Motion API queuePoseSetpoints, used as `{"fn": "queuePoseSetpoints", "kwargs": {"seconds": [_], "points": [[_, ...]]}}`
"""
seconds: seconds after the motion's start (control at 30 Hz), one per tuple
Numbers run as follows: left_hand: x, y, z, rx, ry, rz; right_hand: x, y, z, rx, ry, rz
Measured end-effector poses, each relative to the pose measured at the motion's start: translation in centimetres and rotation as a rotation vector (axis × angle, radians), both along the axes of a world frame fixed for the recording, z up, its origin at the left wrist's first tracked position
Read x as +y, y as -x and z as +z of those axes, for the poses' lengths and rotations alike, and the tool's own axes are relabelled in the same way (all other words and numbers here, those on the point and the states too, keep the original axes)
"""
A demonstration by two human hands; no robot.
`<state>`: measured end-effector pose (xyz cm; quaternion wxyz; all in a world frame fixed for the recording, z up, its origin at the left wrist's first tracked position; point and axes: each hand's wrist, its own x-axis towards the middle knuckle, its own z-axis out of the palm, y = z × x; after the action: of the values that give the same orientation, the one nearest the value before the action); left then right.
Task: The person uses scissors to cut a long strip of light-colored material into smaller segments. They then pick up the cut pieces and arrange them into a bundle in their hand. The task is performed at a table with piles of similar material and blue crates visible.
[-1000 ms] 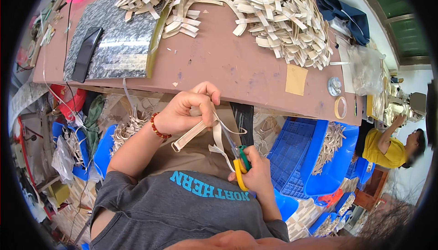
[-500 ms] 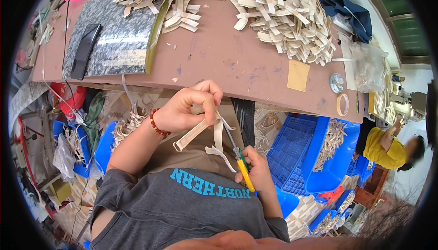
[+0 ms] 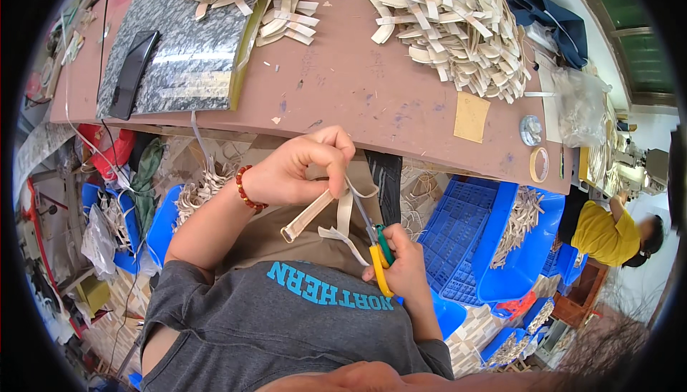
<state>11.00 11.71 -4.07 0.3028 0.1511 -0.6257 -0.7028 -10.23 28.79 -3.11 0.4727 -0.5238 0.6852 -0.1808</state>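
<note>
My left hand (image 3: pixel 311 166), with a beaded bracelet on the wrist, pinches a beige fabric strap (image 3: pixel 309 218) above my lap. One end of the strap hangs down to the left and carries a small metal loop. Looser pale ends curl down on the right side. In my right hand (image 3: pixel 404 259) are scissors (image 3: pixel 379 272) with one yellow and one green handle. Their blades point up toward my left fingers, among the strap's loose ends. Whether the blades touch the fabric I cannot tell.
Ahead is a brown table (image 3: pixel 336 98) with a large heap of beige straps (image 3: pixel 458 27), a marbled board (image 3: pixel 193 48) and a black phone (image 3: pixel 134 73). Blue crates (image 3: pixel 458 242) stand on the right. A person in a yellow top (image 3: pixel 608 234) works farther right.
The scissors' handles have spread wider apart and turned slightly. My left hand has moved a little to the right with the strap still pinched.
</note>
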Motion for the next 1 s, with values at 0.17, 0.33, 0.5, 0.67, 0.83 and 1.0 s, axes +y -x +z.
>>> {"fn": "queuePoseSetpoints", "kwargs": {"seconds": [0.17,0.33,0.5,0.67,0.83,1.0], "points": [[0.2,0.2,0.3,-0.028,-0.003,0.000,-0.2,-0.2,0.7,0.031,-0.008,0.005],[0.1,0.0,0.4,-0.045,0.012,-0.023,-0.4,-0.4,1.6,0.019,0.050,-0.044],[0.0,0.1,0.4,-0.065,0.066,-0.048,-0.5,-0.4,1.0,0.011,0.066,-0.031],[-0.3,0.0,0.1,-0.067,0.153,-0.092,-0.9,-0.2,1.2,-0.051,0.015,0.008],[0.5,0.5,0.7,-0.122,-0.234,0.013,0.0,0.6,-0.7,-0.386,-0.137,-0.150],[1.5,1.3,0.3,0.022,-0.638,0.135,-0.2,0.0,-0.8,-0.691,-0.306,-0.385]]}}
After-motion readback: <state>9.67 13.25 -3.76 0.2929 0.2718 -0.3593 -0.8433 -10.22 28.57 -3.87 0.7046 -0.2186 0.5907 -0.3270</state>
